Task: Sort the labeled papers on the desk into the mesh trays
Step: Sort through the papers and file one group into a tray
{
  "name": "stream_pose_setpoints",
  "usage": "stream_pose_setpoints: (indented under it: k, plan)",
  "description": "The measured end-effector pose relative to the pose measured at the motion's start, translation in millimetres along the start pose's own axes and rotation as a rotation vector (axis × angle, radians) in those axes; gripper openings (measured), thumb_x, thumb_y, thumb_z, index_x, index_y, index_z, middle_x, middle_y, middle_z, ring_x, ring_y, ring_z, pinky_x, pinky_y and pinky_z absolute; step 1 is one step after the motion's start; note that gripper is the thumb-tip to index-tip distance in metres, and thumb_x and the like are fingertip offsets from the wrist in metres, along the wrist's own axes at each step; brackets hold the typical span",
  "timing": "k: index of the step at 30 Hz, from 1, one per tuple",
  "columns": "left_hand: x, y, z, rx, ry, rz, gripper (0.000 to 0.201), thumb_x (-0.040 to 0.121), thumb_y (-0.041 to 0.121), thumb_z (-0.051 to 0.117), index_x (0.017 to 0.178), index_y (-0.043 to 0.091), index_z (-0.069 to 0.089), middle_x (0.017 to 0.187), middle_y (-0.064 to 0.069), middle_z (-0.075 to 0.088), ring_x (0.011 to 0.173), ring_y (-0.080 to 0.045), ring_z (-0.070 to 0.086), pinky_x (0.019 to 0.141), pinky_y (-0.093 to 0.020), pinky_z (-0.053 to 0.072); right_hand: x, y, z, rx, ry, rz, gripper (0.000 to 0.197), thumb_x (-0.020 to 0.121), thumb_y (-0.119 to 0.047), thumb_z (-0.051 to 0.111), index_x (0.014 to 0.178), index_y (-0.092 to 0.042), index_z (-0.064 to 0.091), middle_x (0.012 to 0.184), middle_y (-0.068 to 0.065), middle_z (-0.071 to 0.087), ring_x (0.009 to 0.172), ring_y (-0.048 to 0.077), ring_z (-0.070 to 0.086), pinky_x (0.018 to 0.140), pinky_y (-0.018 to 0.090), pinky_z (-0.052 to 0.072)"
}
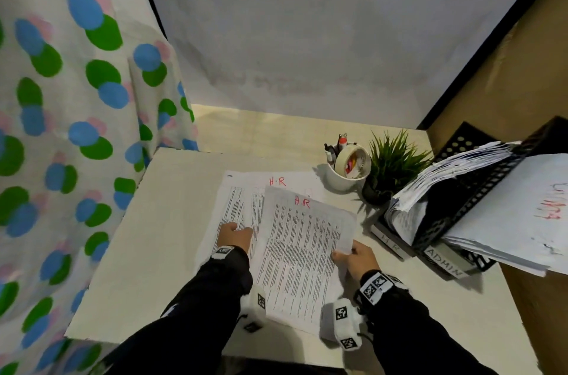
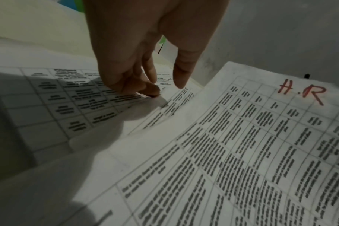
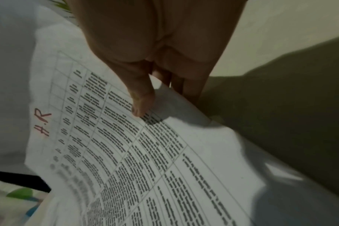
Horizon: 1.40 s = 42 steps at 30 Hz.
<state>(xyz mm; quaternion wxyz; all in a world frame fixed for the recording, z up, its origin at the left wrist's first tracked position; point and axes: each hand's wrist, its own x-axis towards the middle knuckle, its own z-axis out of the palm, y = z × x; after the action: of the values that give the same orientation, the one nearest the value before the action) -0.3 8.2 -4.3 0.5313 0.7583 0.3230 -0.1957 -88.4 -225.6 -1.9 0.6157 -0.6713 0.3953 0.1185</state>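
Two printed sheets marked "H.R" in red lie overlapping on the white desk (image 1: 166, 236). My right hand (image 1: 344, 251) pinches the upper H.R sheet (image 1: 301, 251) at its right edge, with the thumb (image 3: 140, 110) on top and the fingers underneath, and that edge is raised off the desk. My left hand (image 1: 239, 230) presses its fingertips (image 2: 151, 90) on the lower H.R sheet (image 1: 242, 205), the thumb held apart. Black mesh trays (image 1: 473, 199) are stacked at the right with front labels "H R" (image 1: 390, 242) and "ADMIN" (image 1: 445, 262), both stuffed with papers.
A white cup (image 1: 344, 171) holding pens and a tape roll, and a small potted plant (image 1: 390, 165), stand behind the sheets beside the trays. A dotted curtain (image 1: 61, 128) hangs along the desk's left side. A wall closes the back.
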Motion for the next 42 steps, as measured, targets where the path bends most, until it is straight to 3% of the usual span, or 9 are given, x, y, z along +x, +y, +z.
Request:
stream_pose_setpoints:
  k: [6,9,17,20,24,29,32,35,42]
  plan:
    - [-4,-8,5,0.137,-0.156,0.176,0.007,0.083,0.006,0.059,0.079,0.012,0.060,0.081,-0.008,0.054,0.074,-0.022,0.049,0.073,-0.027,0.038,-4,7,-2,0.083,0.004,0.010,0.030,0.077,0.014,0.062,0.105,0.001,0.066,0.096,0.014,0.067,0.077,0.025,0.063,0.063,0.027,0.050]
    - [-16,-10,0,0.109,-0.240,0.287,0.017,0.091,0.006,0.049,0.080,0.015,0.058,0.075,-0.004,0.054,0.068,-0.018,0.046,0.061,-0.023,0.034,2,14,-9,0.271,0.043,0.053,0.030,0.071,0.018,0.063,0.095,0.000,0.069,0.098,0.021,0.070,0.091,0.037,0.066,0.082,0.047,0.055]
    - [-39,-12,-12,0.154,-0.586,0.297,0.018,0.094,0.003,0.048,0.093,0.013,0.063,0.096,-0.001,0.064,0.096,-0.019,0.056,0.088,-0.028,0.041,10,2,-23,0.399,0.030,0.068,0.036,0.079,0.021,0.050,0.110,0.004,0.059,0.080,0.012,0.075,0.085,0.032,0.064,0.077,0.040,0.051]
    - [-29,-10,-16,0.238,-0.385,0.366,0.020,0.096,0.025,0.046,0.095,0.013,0.063,0.096,-0.004,0.063,0.089,-0.019,0.057,0.076,-0.028,0.042,11,2,-17,0.309,0.065,0.105,0.042,0.075,0.026,0.051,0.110,0.004,0.056,0.102,0.023,0.066,0.088,0.038,0.064,0.080,0.050,0.052]
    - [4,-12,-38,0.505,0.174,0.294,0.042,0.089,0.034,0.056,0.117,0.003,0.054,0.120,-0.019,0.053,0.110,-0.037,0.050,0.093,-0.043,0.043,19,8,-18,0.140,0.159,0.190,0.039,0.069,0.020,0.063,0.104,0.001,0.059,0.105,0.020,0.065,0.101,0.041,0.063,0.093,0.049,0.048]
    - [23,-26,-51,0.644,0.114,0.171,0.095,0.066,0.027,0.082,0.138,0.006,0.025,0.136,-0.019,0.036,0.122,-0.040,0.042,0.100,-0.049,0.040,16,11,-26,-0.005,0.212,0.268,0.021,0.076,0.010,0.066,0.092,0.020,0.057,0.084,0.025,0.064,0.073,0.031,0.058,0.069,0.034,0.045]
    - [32,-34,-55,0.541,0.069,0.122,0.078,0.069,0.027,0.076,0.134,0.015,0.034,0.124,-0.018,0.054,0.113,-0.039,0.052,0.097,-0.049,0.044,21,18,-30,-0.031,0.193,0.267,0.004,0.074,0.010,0.064,0.077,0.012,0.065,0.043,0.011,0.056,0.054,0.025,0.051,0.064,0.032,0.046]
    - [28,-37,-54,0.462,-0.020,0.233,0.034,0.086,0.025,0.057,0.115,0.008,0.058,0.113,-0.018,0.064,0.107,-0.038,0.058,0.088,-0.038,0.047,11,10,-27,0.106,0.223,0.267,0.030,0.073,0.012,0.057,0.045,0.001,0.053,0.022,-0.001,0.038,0.030,0.017,0.037,0.053,0.026,0.034]
    - [-25,-23,-37,0.139,-0.420,0.247,0.021,0.095,0.013,0.050,0.109,0.013,0.064,0.104,-0.003,0.069,0.109,-0.027,0.062,0.092,-0.032,0.045,-19,-12,-9,0.298,0.137,0.303,0.026,0.067,-0.011,0.058,0.088,0.004,0.054,0.088,0.016,0.053,0.039,0.018,0.037,0.054,0.023,0.026]
